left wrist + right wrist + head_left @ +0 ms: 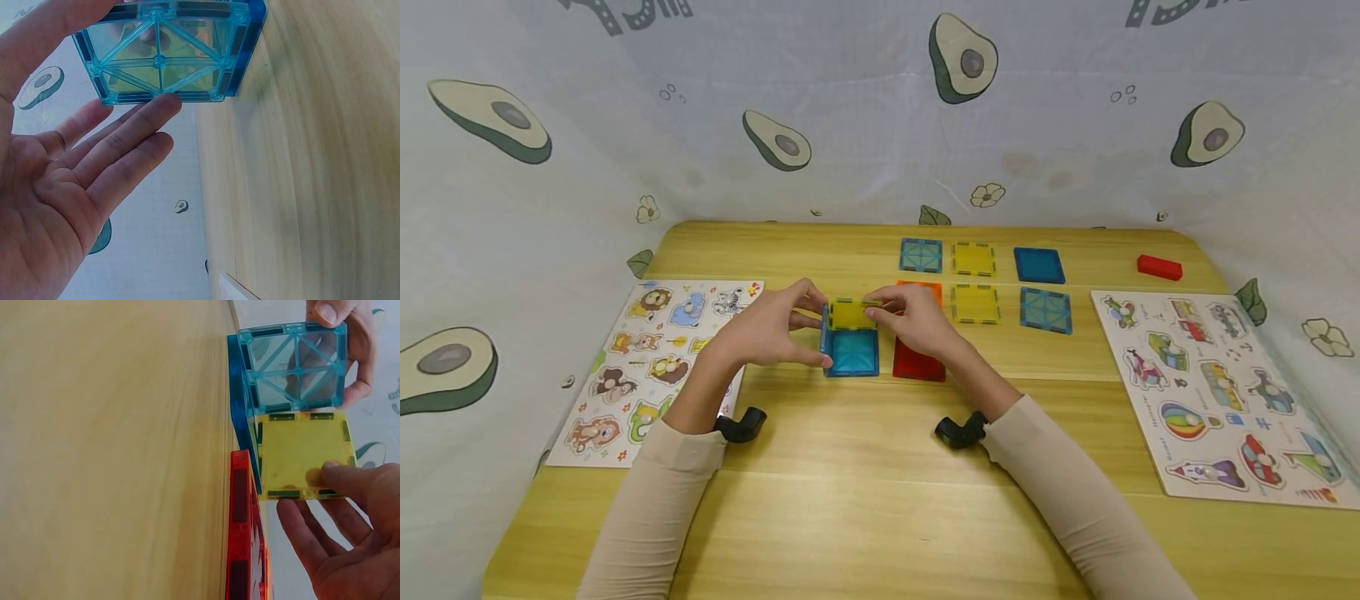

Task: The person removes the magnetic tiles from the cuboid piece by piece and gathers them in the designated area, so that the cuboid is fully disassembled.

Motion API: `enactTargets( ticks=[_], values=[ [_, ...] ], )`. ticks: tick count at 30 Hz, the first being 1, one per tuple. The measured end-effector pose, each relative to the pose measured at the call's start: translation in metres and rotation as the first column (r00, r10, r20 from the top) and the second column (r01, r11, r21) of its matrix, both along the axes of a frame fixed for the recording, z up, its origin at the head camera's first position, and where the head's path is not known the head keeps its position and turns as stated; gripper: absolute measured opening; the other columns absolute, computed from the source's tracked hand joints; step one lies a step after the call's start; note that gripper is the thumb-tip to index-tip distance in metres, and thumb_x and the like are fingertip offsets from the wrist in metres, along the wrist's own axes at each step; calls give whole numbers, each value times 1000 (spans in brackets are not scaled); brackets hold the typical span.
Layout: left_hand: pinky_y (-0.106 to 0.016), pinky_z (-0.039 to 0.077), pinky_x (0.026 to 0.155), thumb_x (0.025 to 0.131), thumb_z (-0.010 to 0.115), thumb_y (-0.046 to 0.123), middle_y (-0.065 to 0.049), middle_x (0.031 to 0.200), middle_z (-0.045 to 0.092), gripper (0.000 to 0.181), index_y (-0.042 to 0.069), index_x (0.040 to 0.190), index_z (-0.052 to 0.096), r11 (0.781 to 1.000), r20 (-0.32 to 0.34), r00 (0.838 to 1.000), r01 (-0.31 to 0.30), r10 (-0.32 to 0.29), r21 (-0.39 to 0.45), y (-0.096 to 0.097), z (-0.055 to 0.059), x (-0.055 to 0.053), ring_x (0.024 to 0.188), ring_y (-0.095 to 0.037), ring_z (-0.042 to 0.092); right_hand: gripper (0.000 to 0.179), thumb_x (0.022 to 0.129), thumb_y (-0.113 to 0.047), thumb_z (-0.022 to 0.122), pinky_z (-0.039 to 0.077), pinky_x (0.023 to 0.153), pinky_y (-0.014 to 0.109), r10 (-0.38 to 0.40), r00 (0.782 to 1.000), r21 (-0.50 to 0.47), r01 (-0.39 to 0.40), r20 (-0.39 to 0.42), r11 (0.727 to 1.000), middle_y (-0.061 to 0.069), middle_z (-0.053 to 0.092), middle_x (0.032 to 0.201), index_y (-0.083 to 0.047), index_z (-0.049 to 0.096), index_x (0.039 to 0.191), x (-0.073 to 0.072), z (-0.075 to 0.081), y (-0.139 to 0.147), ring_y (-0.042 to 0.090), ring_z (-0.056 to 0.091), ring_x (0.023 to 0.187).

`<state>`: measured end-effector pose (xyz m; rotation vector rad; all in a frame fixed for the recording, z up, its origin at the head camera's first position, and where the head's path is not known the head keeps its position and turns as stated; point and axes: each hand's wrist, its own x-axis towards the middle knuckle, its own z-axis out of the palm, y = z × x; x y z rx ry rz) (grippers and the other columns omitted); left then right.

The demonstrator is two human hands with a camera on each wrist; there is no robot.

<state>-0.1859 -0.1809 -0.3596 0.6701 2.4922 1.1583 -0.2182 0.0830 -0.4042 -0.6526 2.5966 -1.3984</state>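
A blue magnetic tile (853,357) lies flat on the table. Along its left edge stands a light blue magnetic tile (187,65) with a lattice pattern; my left hand (767,329) holds it between thumb and fingertips at opposite edges. At the back of the flat tile, a yellow magnetic tile (303,453) stands upright, and my right hand (922,321) pinches its right side, thumb in front and fingers behind. In the right wrist view the two upright tiles meet at a corner. A red tile (917,364) lies beneath my right hand, which partly covers it.
Flat on the table behind my right hand are an orange tile (934,292), partly hidden, and several blue and yellow tiles (973,259). A red block (1159,267) sits at the back right. Puzzle boards lie on the left (655,287) and right (1217,400).
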Motion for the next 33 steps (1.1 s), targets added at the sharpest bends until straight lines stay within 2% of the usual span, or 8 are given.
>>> enactTargets(
  ticks=[8, 12, 19, 27, 33],
  values=[
    [-54, 51, 107, 73, 96, 26, -18, 141, 61, 76, 9, 131, 48, 1000, -9, 1000, -1, 1, -24, 1, 1, 0, 124, -34, 67, 29, 99, -19, 71, 61, 84, 41, -79, 997, -9, 79, -16, 997, 10, 78, 111, -9, 74, 126, 0, 1, 4, 27, 74, 98],
    [-53, 52, 106, 73, 96, 27, -17, 141, 61, 77, 10, 131, 49, 999, -20, 1000, -10, 9, -39, 2, 0, 0, 124, -33, 68, 30, 98, -19, 72, 62, 83, 42, -109, 993, -16, 109, -43, 994, 12, 79, 109, -8, 75, 125, 0, 2, 6, 27, 76, 97],
    [-52, 52, 106, 73, 95, 28, -14, 142, 61, 75, 11, 130, 49, 999, -19, 1000, -17, 16, -49, 3, 0, 0, 124, -30, 68, 29, 98, -20, 73, 63, 81, 40, -119, 992, -52, 117, -34, 992, 11, 77, 114, -9, 75, 124, 1, 4, 15, 26, 76, 99],
    [-52, 51, 107, 74, 95, 30, -12, 142, 61, 73, 13, 129, 50, 998, -23, 1000, -23, 21, -61, 2, -2, 1, 124, -27, 68, 30, 97, -22, 74, 62, 84, 40, -123, 992, -47, 123, -9, 991, 9, 76, 118, -11, 74, 125, 12, 13, 29, 25, 75, 101],
    [-53, 50, 108, 75, 95, 30, -14, 143, 60, 75, 12, 131, 49, 998, -23, 1000, -20, 19, -65, 2, 0, 2, 125, -29, 67, 29, 97, -24, 74, 63, 78, 35, -105, 993, -58, 102, -55, 993, 7, 74, 124, -13, 75, 124, 20, 20, 42, 23, 75, 98]
  ],
)
